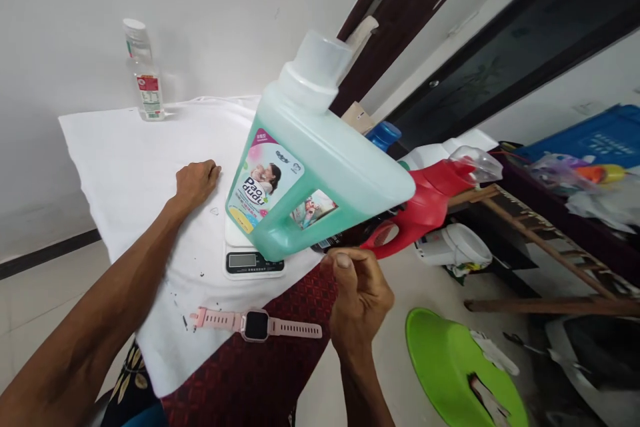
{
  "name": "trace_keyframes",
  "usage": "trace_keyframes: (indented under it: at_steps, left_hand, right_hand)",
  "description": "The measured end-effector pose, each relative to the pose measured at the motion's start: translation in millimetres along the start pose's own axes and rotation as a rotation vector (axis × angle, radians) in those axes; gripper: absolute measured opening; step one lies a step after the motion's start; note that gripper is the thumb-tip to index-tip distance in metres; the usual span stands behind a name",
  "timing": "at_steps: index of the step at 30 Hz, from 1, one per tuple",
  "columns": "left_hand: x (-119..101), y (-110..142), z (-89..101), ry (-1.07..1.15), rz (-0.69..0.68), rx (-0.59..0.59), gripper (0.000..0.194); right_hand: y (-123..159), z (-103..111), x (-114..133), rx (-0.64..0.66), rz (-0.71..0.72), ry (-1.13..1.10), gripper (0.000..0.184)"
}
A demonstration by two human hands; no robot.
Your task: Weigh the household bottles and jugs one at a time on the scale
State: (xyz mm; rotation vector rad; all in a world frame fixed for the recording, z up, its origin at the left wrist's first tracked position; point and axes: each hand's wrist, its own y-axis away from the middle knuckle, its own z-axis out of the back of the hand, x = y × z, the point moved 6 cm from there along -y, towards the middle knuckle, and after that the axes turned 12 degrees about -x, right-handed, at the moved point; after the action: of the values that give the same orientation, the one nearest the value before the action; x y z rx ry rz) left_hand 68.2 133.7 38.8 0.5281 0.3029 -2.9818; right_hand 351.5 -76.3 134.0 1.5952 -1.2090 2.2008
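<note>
A translucent green plastic detergent jug [320, 160] stands on the white kitchen scale [255, 263] on the white cloth [190, 280]; both hands, left [198, 180] loosely fisted, right [361, 293] curled, appear empty beside a white wall [200, 7].

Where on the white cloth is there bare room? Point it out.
The cloth looks bare between the clear bottle and left hand, and behind that hand towards the jug. It's crowded around the jug, scale and red bottle; the watch takes the near edge.
</note>
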Motion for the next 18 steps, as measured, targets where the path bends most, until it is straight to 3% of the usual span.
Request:
trace_keyframes:
  at_steps: [2, 4, 8, 12, 14, 18]
  left_hand:
    - [-1, 0, 1.5, -0.012, 0.004, -0.001, 0.048]
    - [-1, 0, 2.7, -0.020, 0.006, 0.000, 0.049]
    - [0, -1, 3.8, -0.018, 0.002, -0.009, 0.047]
    - [1, -2, 1.6, 0.002, -0.008, -0.005, 0.047]
    - [2, -2, 0.2, 0.013, -0.001, -0.004, 0.048]
    - [3, -2, -2.6, 0.035, 0.006, 0.003, 0.047]
  right_hand:
    - [-6, -8, 8, 0.015, -0.021, -0.076, 0.028]
    - [-20, -24, 19, 0.088, -0.055, -0.201, 0.040]
    - [-43, -66, 37, 0.369, -0.149, -0.349, 0.037]
    - [-48, -95, 49, 0.554, -0.254, -0.450, 0.052]
    - [-51, -103, 54, 0.507, -0.292, -0.477, 0.054]
    - [-67, -113, 56, 0.240, -0.320, -0.476, 0.057]
